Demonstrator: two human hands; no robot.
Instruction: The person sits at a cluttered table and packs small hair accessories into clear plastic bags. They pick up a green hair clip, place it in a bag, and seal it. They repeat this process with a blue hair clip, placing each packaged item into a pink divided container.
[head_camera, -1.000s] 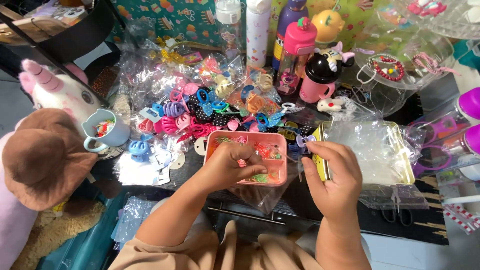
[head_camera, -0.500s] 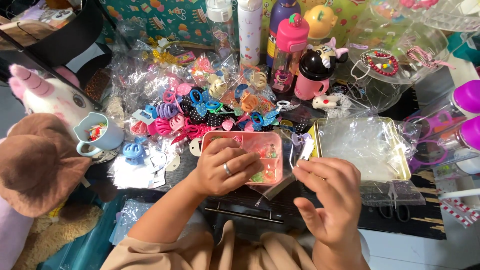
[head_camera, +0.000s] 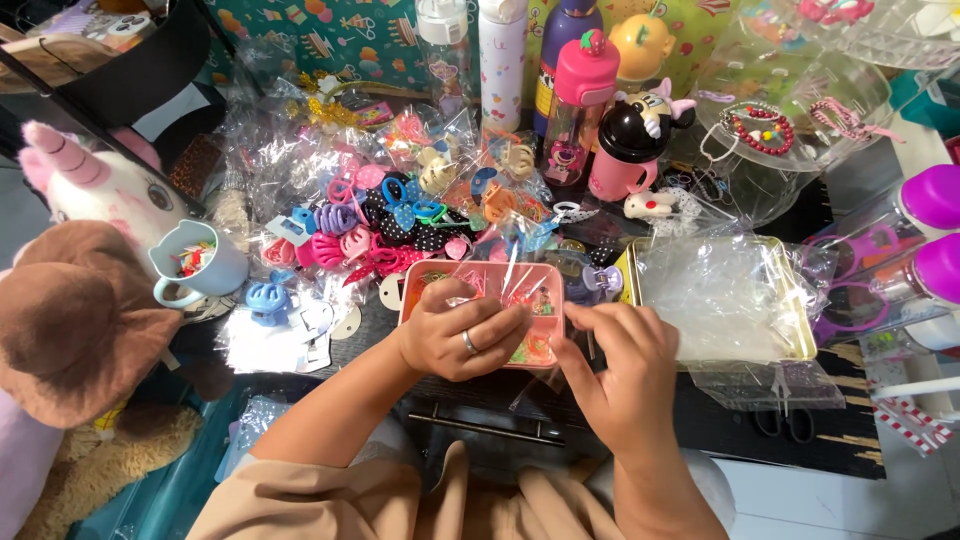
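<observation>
A pink rectangular box (head_camera: 432, 281) of small colourful bits lies in front of me, partly covered by a clear plastic bag (head_camera: 505, 272). My left hand (head_camera: 462, 335), with a ring on one finger, rests over the box and pinches the clear bag. My right hand (head_camera: 622, 370) sits at the box's right end, fingers closed on the same plastic. Behind the box lies a heap of bagged hair clips and bows (head_camera: 385, 215) in pink, blue and purple.
A gold-rimmed tray (head_camera: 812, 330) holding clear bags lies to the right. Water bottles (head_camera: 580, 90) stand at the back. A light blue mug (head_camera: 205, 265) and a unicorn plush (head_camera: 95, 185) are on the left. Scissors (head_camera: 785, 420) lie near the front right edge.
My right hand has moved left from near the tray to the right end of the pink box and closed on the clear plastic. My left hand stays on the box.
</observation>
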